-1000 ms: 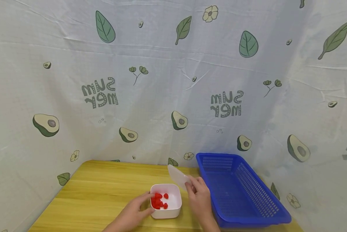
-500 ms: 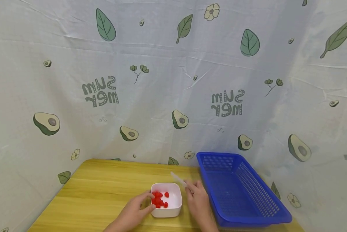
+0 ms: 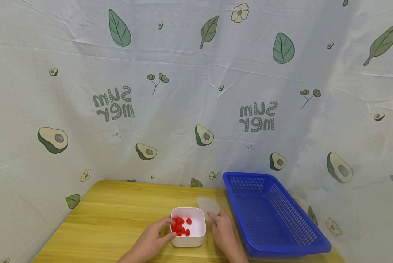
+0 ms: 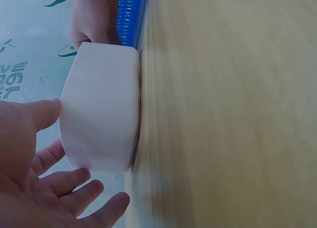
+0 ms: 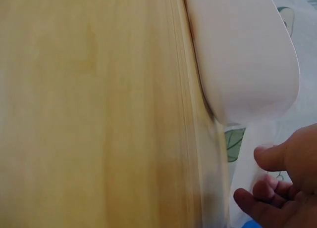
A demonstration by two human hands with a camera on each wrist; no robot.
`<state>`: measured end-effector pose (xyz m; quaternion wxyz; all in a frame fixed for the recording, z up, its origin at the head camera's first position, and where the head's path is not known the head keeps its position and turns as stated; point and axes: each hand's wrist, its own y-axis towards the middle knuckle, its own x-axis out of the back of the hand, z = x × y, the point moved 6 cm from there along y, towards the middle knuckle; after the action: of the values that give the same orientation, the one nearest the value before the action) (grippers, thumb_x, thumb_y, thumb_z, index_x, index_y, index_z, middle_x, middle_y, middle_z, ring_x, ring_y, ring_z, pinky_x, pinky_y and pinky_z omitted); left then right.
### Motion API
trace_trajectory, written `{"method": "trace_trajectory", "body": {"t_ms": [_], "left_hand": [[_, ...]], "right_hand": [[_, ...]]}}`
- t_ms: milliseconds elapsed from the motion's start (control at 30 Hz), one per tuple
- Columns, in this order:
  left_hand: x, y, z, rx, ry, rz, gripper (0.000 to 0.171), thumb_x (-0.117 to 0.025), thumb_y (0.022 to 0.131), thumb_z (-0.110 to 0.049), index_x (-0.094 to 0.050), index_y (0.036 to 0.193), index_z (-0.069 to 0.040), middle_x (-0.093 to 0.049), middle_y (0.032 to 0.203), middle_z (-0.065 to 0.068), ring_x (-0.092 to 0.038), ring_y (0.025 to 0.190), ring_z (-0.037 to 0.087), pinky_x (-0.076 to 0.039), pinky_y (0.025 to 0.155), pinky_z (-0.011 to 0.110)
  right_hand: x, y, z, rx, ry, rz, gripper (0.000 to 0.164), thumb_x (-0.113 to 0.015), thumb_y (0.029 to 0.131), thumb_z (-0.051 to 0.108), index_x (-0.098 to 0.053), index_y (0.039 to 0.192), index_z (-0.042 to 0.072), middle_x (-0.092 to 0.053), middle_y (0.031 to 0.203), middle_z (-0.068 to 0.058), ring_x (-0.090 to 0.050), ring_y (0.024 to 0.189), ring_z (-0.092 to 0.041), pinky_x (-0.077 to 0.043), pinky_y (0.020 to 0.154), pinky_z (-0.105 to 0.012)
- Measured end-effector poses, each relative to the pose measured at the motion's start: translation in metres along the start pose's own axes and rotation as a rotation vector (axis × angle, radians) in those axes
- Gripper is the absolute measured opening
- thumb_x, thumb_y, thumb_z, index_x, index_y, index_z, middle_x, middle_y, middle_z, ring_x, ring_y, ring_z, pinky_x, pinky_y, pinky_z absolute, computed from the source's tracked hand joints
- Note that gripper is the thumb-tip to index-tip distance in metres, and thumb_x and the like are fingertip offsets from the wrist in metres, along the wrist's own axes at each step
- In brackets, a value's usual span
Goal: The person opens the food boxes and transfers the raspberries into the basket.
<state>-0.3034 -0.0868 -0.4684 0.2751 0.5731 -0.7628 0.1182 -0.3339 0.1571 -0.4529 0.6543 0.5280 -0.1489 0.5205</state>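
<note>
A white square box (image 3: 197,219) with rounded corners stands uncovered on the wooden table. Several small red pieces (image 3: 178,228) lie in it, mostly toward its left side; their kind is too small to tell. My left hand (image 3: 151,237) is at the box's left side, thumb and fingertips touching it, fingers spread in the left wrist view. Right of the box, a translucent whitish lid (image 3: 205,204) lies about flat on the table. Over its near part is my right hand (image 3: 223,229), partly hiding it. In the right wrist view, thumb (image 5: 271,158) and fingers stand apart beside the lid.
A blue plastic basket (image 3: 260,244) with perforated sides stands on the right of the table (image 3: 117,215), close to my right hand. Behind the table hangs a pale curtain (image 3: 180,109) printed with avocados and leaves.
The lid has come down from a tilted, raised position to the table beside the box. My right hand has lowered with it and its fingers have loosened. My left hand has stayed at the box.
</note>
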Motion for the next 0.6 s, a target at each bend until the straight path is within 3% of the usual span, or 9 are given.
{"method": "trace_trajectory", "body": {"t_ms": [133, 267, 433, 600], "left_hand": [[0.0001, 0.0006, -0.0003, -0.002, 0.011, 0.0, 0.029, -0.07, 0.094, -0.039, -0.064, 0.118, -0.022, -0.058, 0.14, 0.009, -0.052, 0.128, 0.039, -0.042, 0.102, 0.066], [-0.0002, 0.0009, -0.0005, 0.001, 0.017, 0.004, 0.029, -0.07, 0.094, -0.039, -0.063, 0.117, -0.023, -0.06, 0.137, 0.006, -0.053, 0.127, 0.038, -0.042, 0.102, 0.066], [-0.0002, 0.0, -0.0012, 0.004, 0.017, 0.002, 0.028, -0.07, 0.094, -0.038, -0.063, 0.117, -0.023, -0.06, 0.135, 0.004, -0.054, 0.124, 0.035, -0.044, 0.101, 0.064], [-0.0001, 0.0002, -0.0003, -0.003, 0.02, 0.0, 0.027, -0.07, 0.094, -0.038, -0.063, 0.116, -0.023, -0.06, 0.136, 0.006, -0.054, 0.124, 0.035, -0.045, 0.099, 0.063]], "right_hand": [[-0.0038, 0.0, -0.005, -0.029, 0.013, 0.079, 0.034, -0.072, 0.078, -0.008, -0.078, 0.108, 0.007, -0.057, 0.082, -0.004, -0.051, 0.073, -0.014, -0.049, 0.066, -0.033], [-0.0029, -0.002, -0.0046, 0.021, 0.02, 0.115, 0.037, -0.067, 0.073, -0.012, -0.079, 0.102, 0.007, -0.061, 0.079, -0.002, -0.054, 0.07, -0.015, -0.049, 0.065, -0.031], [-0.0024, -0.004, -0.0047, 0.032, 0.061, 0.23, 0.028, -0.073, 0.072, -0.005, -0.08, 0.096, 0.006, -0.065, 0.085, -0.002, -0.059, 0.078, -0.018, -0.049, 0.068, -0.031], [-0.0064, -0.0034, -0.0074, -0.015, 0.072, 0.38, 0.031, -0.076, 0.078, 0.005, -0.075, 0.108, -0.002, -0.066, 0.103, -0.011, -0.059, 0.099, -0.033, -0.049, 0.087, -0.048]]}}
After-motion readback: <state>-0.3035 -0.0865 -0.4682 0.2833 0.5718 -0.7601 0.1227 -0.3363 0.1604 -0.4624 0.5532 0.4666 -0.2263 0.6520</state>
